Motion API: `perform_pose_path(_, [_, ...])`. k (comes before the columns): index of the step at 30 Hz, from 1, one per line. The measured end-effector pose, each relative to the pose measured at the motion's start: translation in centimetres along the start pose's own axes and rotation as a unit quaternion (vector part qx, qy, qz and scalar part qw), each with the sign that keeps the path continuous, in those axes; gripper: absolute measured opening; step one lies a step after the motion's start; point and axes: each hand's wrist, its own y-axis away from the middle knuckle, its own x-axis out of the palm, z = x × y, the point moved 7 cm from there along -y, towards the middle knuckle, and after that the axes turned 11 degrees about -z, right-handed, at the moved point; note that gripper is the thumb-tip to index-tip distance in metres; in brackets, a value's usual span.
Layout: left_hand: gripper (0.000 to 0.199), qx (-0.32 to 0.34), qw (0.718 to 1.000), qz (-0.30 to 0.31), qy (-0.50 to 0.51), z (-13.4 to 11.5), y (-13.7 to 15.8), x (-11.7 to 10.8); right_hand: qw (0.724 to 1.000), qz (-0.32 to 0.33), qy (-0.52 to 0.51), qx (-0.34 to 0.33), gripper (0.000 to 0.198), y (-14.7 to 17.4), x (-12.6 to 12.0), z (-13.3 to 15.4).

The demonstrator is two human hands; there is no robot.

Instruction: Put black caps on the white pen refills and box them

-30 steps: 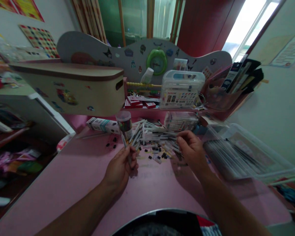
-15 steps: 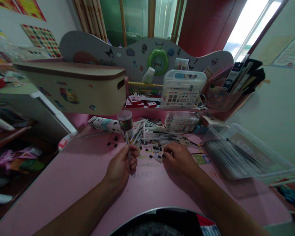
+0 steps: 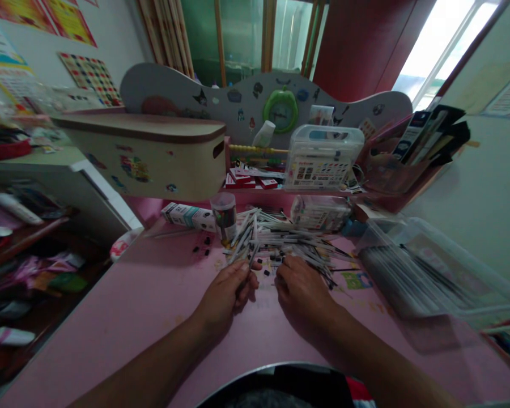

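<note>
My left hand [image 3: 229, 289] is closed around a slim grey-white pen-like stick [image 3: 254, 252], which tilts up and away from the fingers. To its right, my right hand [image 3: 301, 286] is held low over the desk with its fingers pinched together; what they hold, if anything, is hidden. Small black caps [image 3: 266, 273] lie between the two hands, and more black caps [image 3: 207, 241] lie to the left. Just beyond the hands spreads a loose pile of slim white and grey sticks [image 3: 289, 235].
A clear cup [image 3: 224, 212] stands left of the pile, near a long printed box [image 3: 187, 215]. On the right sits an open clear plastic bin [image 3: 454, 300] holding dark sticks. A cream storage box [image 3: 153, 164] and a clear case [image 3: 323, 158] stand on the shelf behind.
My left hand has moved right with the stick, closer to my right hand. The right hand has shifted slightly and turned, its fingers still together. The whole view has shifted a little.
</note>
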Motion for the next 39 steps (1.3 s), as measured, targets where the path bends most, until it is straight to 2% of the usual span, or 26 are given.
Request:
perform_pose_path(2, [0.031,0.003,1.000,0.000,-0.005,0.0,0.2,0.1,0.999,-0.014,-0.044,0.017,0.011,-0.3,-0.5,-0.5])
perform_pose_path(4, [0.029,0.006,1.000,0.005,-0.019,0.2,0.4,0.3,0.989,-0.004,-0.137,0.062,0.009,-0.6,-0.7,-1.5])
perform_pose_path(5, [0.027,0.008,1.000,0.009,-0.028,0.3,0.5,0.4,0.975,0.003,-0.203,0.095,0.007,-0.8,-0.8,-2.1])
perform_pose_path(7, [0.023,0.016,0.999,0.020,-0.045,0.5,0.6,0.6,0.927,0.002,-0.338,0.162,0.003,-1.0,-1.1,-3.4])
perform_pose_path(10, [0.021,0.042,0.995,0.049,-0.077,0.5,0.8,1.0,0.858,-0.042,-0.455,0.234,0.020,-1.1,-1.7,-4.8])
perform_pose_path(13, [0.023,0.086,0.982,0.077,-0.152,0.2,1.2,1.3,0.832,-0.063,-0.487,0.256,0.029,-0.9,-1.7,-4.9])
perform_pose_path(16, [0.026,0.106,0.967,0.093,-0.212,0.1,1.5,1.5,0.837,-0.077,-0.481,0.250,0.030,-0.8,-1.5,-4.5])
perform_pose_path(26, [0.031,0.108,0.947,0.122,-0.276,0.5,1.5,2.0,0.897,-0.038,-0.397,0.192,0.016,-0.3,-1.7,-2.3])
perform_pose_path(29, [0.028,0.142,0.930,0.121,-0.317,0.1,1.8,2.1,0.909,-0.038,-0.379,0.168,0.013,-0.2,-2.0,-1.4])
perform_pose_path(33, [0.027,0.187,0.895,0.114,-0.388,-0.5,2.3,2.4,0.904,-0.038,-0.389,0.174,0.015,0.0,-1.6,-1.3])
perform_pose_path(39, [0.026,0.183,0.875,0.097,-0.438,-0.5,2.3,2.6,0.880,-0.028,-0.430,0.201,0.018,0.3,-0.2,-1.7])
